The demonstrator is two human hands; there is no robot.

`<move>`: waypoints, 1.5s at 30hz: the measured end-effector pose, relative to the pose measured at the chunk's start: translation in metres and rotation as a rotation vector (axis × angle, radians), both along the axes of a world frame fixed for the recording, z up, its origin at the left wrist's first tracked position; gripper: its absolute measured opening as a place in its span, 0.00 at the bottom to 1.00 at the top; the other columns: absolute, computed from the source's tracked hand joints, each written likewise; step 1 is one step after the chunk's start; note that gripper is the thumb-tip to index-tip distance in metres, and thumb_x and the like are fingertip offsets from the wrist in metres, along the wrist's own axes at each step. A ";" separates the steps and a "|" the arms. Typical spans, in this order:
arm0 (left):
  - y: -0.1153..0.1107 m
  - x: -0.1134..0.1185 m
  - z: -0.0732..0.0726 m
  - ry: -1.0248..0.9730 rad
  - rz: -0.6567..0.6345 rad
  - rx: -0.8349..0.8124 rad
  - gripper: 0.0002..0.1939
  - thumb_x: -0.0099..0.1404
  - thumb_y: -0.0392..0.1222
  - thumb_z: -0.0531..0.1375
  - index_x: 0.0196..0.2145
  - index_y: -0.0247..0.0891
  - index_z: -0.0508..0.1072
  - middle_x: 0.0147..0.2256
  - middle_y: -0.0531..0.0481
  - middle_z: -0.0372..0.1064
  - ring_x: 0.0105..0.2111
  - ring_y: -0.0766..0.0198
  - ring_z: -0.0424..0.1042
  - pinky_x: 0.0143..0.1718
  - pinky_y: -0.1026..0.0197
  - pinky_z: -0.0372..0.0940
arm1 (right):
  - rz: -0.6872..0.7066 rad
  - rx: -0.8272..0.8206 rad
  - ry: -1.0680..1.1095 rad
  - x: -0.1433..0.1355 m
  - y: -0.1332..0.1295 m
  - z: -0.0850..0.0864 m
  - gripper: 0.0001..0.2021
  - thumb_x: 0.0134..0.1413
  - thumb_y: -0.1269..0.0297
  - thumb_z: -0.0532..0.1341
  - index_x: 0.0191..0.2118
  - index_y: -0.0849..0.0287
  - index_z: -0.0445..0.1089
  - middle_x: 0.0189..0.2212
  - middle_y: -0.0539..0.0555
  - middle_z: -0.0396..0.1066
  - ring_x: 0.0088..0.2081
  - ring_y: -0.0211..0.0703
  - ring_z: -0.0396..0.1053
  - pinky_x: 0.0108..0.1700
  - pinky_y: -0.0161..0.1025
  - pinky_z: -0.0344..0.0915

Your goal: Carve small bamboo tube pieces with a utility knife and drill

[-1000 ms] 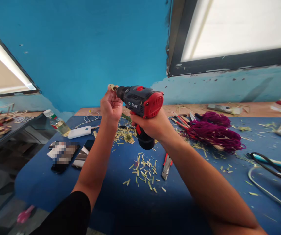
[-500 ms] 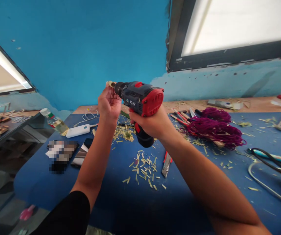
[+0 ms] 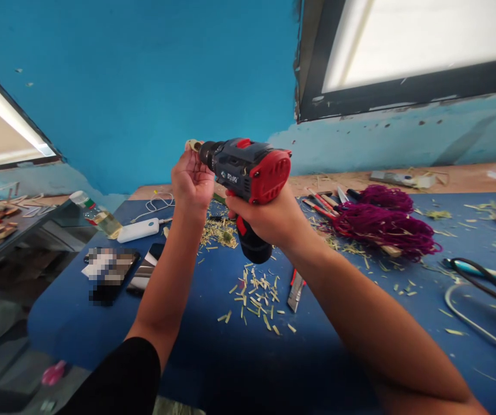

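Bright daylight pours from the window [image 3: 416, 43] at upper right, blown out to white, and a second glaring pane [image 3: 1, 129] at left. The desk [image 3: 213, 357] darkens toward the near edge. Wide-lens bending curves the frame edges; phones [image 3: 109, 274] are pixelated.

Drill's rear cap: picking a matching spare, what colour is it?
Red, on the drill; head view shows it best.
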State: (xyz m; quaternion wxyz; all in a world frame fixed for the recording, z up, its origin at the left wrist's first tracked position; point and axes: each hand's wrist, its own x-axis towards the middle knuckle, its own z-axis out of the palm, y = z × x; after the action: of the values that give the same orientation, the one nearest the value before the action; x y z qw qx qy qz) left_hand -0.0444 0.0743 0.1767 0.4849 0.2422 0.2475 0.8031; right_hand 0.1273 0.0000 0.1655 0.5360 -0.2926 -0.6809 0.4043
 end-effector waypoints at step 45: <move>-0.025 0.022 0.013 -0.033 -0.063 0.032 0.11 0.77 0.38 0.64 0.53 0.40 0.85 0.50 0.43 0.87 0.67 0.51 0.78 0.69 0.51 0.73 | 0.136 -0.065 0.051 0.007 0.020 -0.017 0.18 0.44 0.52 0.72 0.38 0.52 0.70 0.26 0.49 0.75 0.27 0.45 0.74 0.34 0.49 0.74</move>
State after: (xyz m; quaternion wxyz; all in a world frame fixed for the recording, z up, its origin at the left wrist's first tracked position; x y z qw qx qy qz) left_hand -0.0227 0.0497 0.1900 0.5099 0.2444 0.2189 0.7952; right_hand 0.1342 0.0204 0.1489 0.5148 -0.2525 -0.6717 0.4690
